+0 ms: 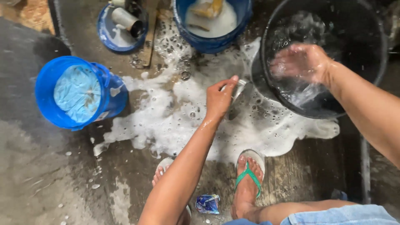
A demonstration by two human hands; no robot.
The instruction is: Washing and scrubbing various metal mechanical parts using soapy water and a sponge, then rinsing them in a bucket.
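My left hand (218,98) grips a small shiny metal vessel (239,88) by its rim, low over the foam-covered floor beside the black basin (375,62). My right hand (301,62) hovers blurred over the water inside that basin, fingers loosely apart, holding nothing I can see. Water splashes under it. My feet in sandals, one with a green strap (249,177), stand at the near edge of the foam.
A blue bucket (112,93) lies tipped at the left with light blue cloth inside. A blue tub (212,41) of soapy water stands at the top. A blue plate (112,39) holds a metal cup (127,21). A crumpled blue sachet (207,203) lies between my feet.
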